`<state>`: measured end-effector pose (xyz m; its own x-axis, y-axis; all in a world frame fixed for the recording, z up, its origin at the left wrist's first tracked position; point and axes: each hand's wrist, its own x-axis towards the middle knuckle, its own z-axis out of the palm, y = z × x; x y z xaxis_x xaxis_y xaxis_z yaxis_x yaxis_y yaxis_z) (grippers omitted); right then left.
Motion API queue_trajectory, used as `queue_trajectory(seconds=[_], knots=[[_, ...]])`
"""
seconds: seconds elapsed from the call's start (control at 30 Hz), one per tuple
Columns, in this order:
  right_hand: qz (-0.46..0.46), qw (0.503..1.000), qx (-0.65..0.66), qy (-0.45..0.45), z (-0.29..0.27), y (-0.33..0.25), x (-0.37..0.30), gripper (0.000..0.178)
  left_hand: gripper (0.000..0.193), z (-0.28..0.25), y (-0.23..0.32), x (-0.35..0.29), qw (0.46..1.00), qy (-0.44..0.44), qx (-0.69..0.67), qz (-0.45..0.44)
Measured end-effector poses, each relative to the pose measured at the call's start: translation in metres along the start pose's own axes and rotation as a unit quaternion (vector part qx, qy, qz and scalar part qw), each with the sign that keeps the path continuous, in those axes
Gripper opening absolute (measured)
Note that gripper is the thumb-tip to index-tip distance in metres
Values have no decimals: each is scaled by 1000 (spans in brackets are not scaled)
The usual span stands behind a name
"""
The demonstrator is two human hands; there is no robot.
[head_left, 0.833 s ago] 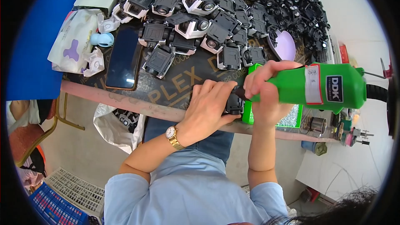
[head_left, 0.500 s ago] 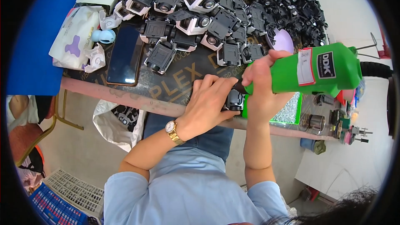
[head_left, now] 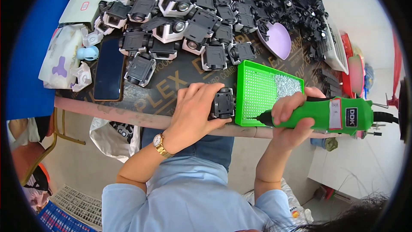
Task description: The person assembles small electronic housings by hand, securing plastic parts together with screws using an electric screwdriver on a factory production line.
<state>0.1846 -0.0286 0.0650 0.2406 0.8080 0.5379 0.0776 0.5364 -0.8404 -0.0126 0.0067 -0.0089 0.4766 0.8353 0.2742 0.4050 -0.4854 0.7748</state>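
My left hand (head_left: 193,111) holds a small black plastic housing (head_left: 223,104) against the table near its front edge, fingers along its left side and thumb at its near side. My right hand (head_left: 292,114) is wrapped round a green electric screwdriver (head_left: 322,112), which lies level with its dark tip pointing left. That tip is over the near part of a green perforated tray (head_left: 256,87). Small silvery screws (head_left: 287,85) are heaped in the tray's right part. The tray stands just right of the housing; whether the tip bears a screw is too small to tell.
Black-and-white housings (head_left: 171,30) pile up at the back, with small black parts (head_left: 296,4) to their right. A purple dish (head_left: 278,41) stands behind the tray. Left lie a phone (head_left: 108,71) and a white packet (head_left: 60,62). A cord (head_left: 386,117) trails from the screwdriver.
My right hand has brought the screwdriver right and nearer, away from the housing to the screw tray, which is now more exposed. My left hand stays on the housing. The whole view has shifted slightly.
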Motion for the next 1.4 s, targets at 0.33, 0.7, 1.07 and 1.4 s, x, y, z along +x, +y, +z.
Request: queue_trajectory(seconds=[0.33, 0.7, 1.07, 1.4], knots=[[23, 998, 52, 22, 1, 9, -8, 69, 77, 5, -1, 3, 1000, 19, 18, 15], [16, 999, 30, 33, 5, 8, -11, 72, 75, 3, 0, 2, 1000, 14, 11, 9], [9, 998, -19, 53, 14, -5, -8, 72, 79, 12, 2, -2, 997, 47, 65, 13], [-27, 989, 140, -47, 49, -10, 6, 78, 83, 7, 1, -3, 998, 42, 43, 12]])
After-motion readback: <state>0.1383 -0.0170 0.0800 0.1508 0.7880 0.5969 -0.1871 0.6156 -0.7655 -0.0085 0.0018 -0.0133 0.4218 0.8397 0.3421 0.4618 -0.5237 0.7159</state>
